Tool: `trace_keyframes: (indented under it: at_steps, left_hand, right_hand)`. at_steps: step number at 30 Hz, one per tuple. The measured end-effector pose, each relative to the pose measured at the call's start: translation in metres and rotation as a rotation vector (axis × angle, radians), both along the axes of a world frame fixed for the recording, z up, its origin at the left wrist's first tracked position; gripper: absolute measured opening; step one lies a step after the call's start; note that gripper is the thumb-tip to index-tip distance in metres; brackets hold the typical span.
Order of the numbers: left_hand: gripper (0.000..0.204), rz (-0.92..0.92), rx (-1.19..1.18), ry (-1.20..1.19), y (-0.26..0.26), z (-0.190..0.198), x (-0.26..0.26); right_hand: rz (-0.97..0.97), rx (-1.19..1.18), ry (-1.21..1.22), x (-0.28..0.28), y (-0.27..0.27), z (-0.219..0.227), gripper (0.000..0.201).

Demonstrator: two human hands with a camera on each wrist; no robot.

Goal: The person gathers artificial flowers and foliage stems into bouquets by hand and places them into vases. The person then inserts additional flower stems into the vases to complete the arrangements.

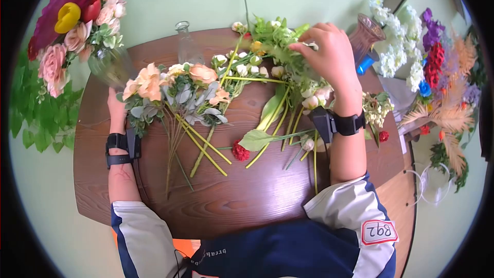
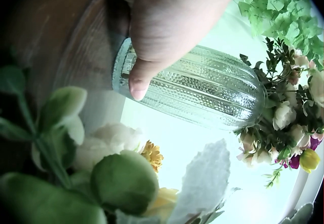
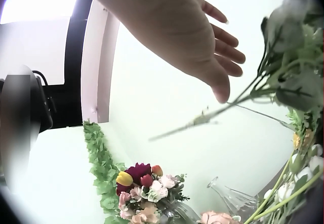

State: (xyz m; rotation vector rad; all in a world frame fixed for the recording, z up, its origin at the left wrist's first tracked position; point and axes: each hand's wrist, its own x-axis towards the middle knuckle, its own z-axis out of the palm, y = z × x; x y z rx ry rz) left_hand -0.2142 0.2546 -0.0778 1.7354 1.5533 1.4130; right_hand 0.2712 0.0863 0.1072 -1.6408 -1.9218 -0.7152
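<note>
My left hand grips a ribbed clear glass vase near its base, at the table's left edge. The thumb lies across the glass in the left wrist view. Pink roses, a large purple bloom and a yellow tulip stand in this vase. Over the back right of the table, my right hand is raised with its fingers apart. Close below its thumb, a thin stem with grey-green leaves slants through the right wrist view; the fingers are not closed around it.
Peach flowers with long stems lie on the wooden table, beside white buds, leaves and a red flower. An empty glass bottle and a pinkish vase stand farther back. More artificial flowers fill the right side.
</note>
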Motion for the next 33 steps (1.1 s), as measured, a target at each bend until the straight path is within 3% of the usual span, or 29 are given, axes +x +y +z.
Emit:
trace_keyframes:
  at_steps: [2,4,10,15,19,26,33]
  left_hand:
    - [0.044,0.061,0.018,0.075,-0.001,0.000,0.003]
    - [0.045,-0.007,0.082,0.017,0.000,-0.002,0.005]
    - [0.046,0.033,-0.084,0.029,-0.023,0.031,0.028]
    - [0.047,-0.010,-0.068,-0.020,-0.027,0.035,0.030]
    - [0.049,0.008,-0.068,-0.056,-0.024,0.030,0.029]
    - [0.052,0.039,-0.057,0.046,-0.027,0.035,0.031]
    - [0.056,0.012,-0.070,0.010,-0.034,0.043,0.036]
  right_hand:
    - [0.056,-0.031,0.102,0.007,0.003,-0.001,0.023]
    - [0.042,0.007,0.158,0.010,-0.004,0.011,0.021]
    - [-0.059,0.197,0.230,0.051,-0.035,0.034,0.020]
    - [-0.234,0.147,0.362,0.075,-0.048,0.041,0.024]
    - [-0.317,0.138,0.455,0.098,-0.056,0.037,0.030]
    - [-0.385,0.170,0.391,0.149,-0.052,0.020,0.049]
    - [-0.369,0.126,0.451,0.175,-0.033,-0.005,0.049]
